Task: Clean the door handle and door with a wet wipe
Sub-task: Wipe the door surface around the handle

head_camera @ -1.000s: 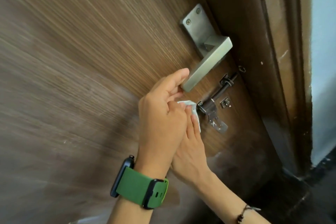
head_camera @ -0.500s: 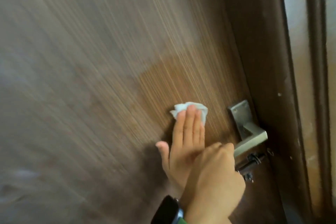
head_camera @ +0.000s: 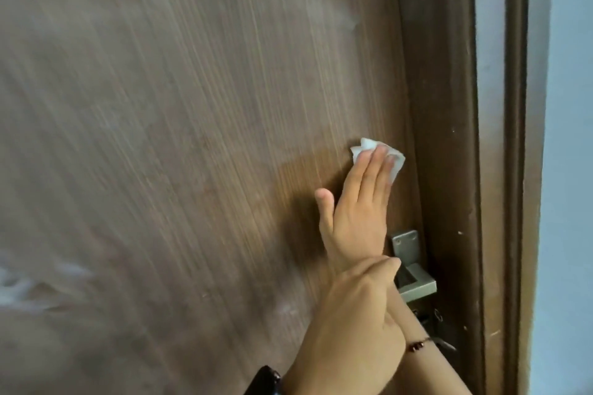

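1. Right hand (head_camera: 356,218), fingers together and flat, presses the wet wipe (head_camera: 382,154) against the door (head_camera: 192,138), above the door handle (head_camera: 414,282).
2. Left hand (head_camera: 349,324) covers the handle's lever; whether its fingers grip cannot be told.

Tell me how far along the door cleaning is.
Done: a darker damp-looking patch on the door beside the wipe. In hand: the right hand presses the wipe flat above the handle, which the left hand holds. Left: the upper and left door look dull and streaky.
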Motion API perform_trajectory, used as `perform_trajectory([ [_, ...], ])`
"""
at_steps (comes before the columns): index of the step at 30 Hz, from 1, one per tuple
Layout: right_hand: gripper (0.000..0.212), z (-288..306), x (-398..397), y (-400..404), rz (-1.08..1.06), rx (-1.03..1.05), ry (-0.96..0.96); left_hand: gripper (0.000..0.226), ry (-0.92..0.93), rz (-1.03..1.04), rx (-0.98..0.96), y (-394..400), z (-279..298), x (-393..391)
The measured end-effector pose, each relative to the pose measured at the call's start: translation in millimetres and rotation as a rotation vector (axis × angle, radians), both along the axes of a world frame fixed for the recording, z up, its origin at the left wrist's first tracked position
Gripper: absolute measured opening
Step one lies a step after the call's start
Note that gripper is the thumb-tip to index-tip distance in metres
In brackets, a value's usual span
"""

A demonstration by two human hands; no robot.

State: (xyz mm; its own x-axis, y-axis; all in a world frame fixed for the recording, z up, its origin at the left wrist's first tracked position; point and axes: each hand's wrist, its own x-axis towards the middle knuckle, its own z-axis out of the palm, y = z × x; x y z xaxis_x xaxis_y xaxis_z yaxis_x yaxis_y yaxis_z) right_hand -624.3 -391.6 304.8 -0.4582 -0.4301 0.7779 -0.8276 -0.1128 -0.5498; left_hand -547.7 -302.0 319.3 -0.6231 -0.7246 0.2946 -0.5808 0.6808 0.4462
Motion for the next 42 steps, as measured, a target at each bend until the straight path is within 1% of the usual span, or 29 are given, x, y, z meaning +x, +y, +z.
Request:
perform_trajectory([
  [1,0.080,4.9,3.8,0.4,0.001,0.018,0.025,0.064,0.018,0.006,-0.013,-0.8,-0.4,-0.5],
  [2,0.079,9.2,9.2,3.4,0.022,0.054,0.114,0.062,-0.013,0.011,-0.030,2.2,-1.3,1.0],
  [4,0.074,-6.6,14.3,6.9,0.041,0.205,0.440,0.057,-0.033,0.064,-0.114,-0.2,-5.2,-5.7],
  [5,0.072,-17.7,10.4,10.6,0.061,0.265,0.576,0.060,-0.001,0.071,-0.186,1.6,-4.3,-6.7],
  [6,0.068,-26.7,2.5,13.4,0.038,0.281,0.648,0.063,0.025,0.088,-0.198,3.9,-1.5,-6.3],
  [7,0.062,-33.2,-7.1,17.0,0.016,0.203,0.600,0.065,0.042,0.110,-0.158,5.1,0.6,-3.7],
  [8,0.055,-36.7,-15.5,19.2,-0.005,0.116,0.479,0.063,0.052,0.113,-0.113,6.2,1.5,2.4],
  [9,0.054,-36.0,-22.0,20.5,-0.031,0.060,0.340,0.061,0.064,0.112,-0.074,9.3,1.2,10.6],
  [10,0.059,-31.8,-23.8,21.1,-0.060,0.049,0.227,0.058,0.072,0.117,-0.050,11.1,-0.3,16.0],
  [11,0.063,-27.2,-21.6,20.6,-0.059,0.059,0.155,0.056,0.091,0.134,-0.050,12.6,-3.7,22.8],
  [12,0.065,-24.0,-16.6,19.9,-0.055,0.063,0.130,0.055,0.098,0.156,-0.056,14.4,-6.6,29.5],
  [14,0.066,-24.3,-1.2,19.8,-0.037,0.067,0.187,0.053,0.117,0.187,-0.061,16.7,-7.6,32.0],
  [16,0.070,-31.4,11.0,25.0,0.055,0.084,0.317,0.051,0.112,0.216,-0.072,19.1,-7.3,35.2],
  [18,0.069,-43.7,19.7,31.7,0.271,0.044,0.419,0.048,0.135,0.249,-0.058,22.7,-8.1,40.9],
  [19,0.064,-50.1,24.1,33.0,0.396,-0.010,0.426,0.048,0.152,0.266,-0.048,25.3,-8.2,45.2],
  [20,0.055,-54.3,30.9,35.0,0.496,-0.076,0.396,0.050,0.170,0.284,-0.040,27.8,-8.5,50.5],
  [21,0.045,-56.0,38.6,37.9,0.568,-0.125,0.322,0.050,0.203,0.306,-0.039,30.6,-9.0,56.7],
  [23,0.040,-53.1,59.3,42.4,0.674,-0.148,0.053,0.041,0.285,0.373,-0.065,34.0,-9.8,72.5],
  [24,0.042,-49.7,71.3,44.5,0.733,-0.132,-0.107,0.039,0.325,0.420,-0.102,34.1,-10.4,81.5],
  [25,0.050,-45.2,83.5,46.8,0.789,-0.104,-0.250,0.039,0.365,0.466,-0.141,33.5,-10.9,91.1],
  [26,0.058,-40.1,95.3,49.4,0.838,-0.076,-0.375,0.039,0.401,0.511,-0.167,32.2,-10.5,101.0],
  [27,0.061,-34.9,106.8,51.4,0.891,-0.054,-0.480,0.041,0.434,0.555,-0.180,30.2,-9.7,111.6],
  [29,0.059,-25.2,128.0,54.5,1.026,-0.005,-0.639,0.044,0.481,0.629,-0.168,23.5,-8.0,132.9],
  [31,0.054,-16.5,151.9,56.9,1.153,0.059,-0.725,0.045,0.549,0.702,-0.109,17.6,-5.7,157.9],
  [34,0.052,-2.6,188.8,63.8,1.261,0.162,-0.760,0.042,0.754,0.717,0.035,16.4,2.3,194.9],
  [36,0.052,7.2,214.8,73.5,1.310,0.205,-0.731,0.042,0.829,0.713,0.085,22.3,9.2,218.8],
  [38,0.052,16.0,240.8,84.7,1.360,0.227,-0.694,0.040,0.871,0.741,0.090,32.1,15.1,243.5],
  [42,0.046,24.8,299.0,106.9,1.466,0.271,-0.614,0.044,0.935,0.812,0.059,63.9,23.7,297.1],
])
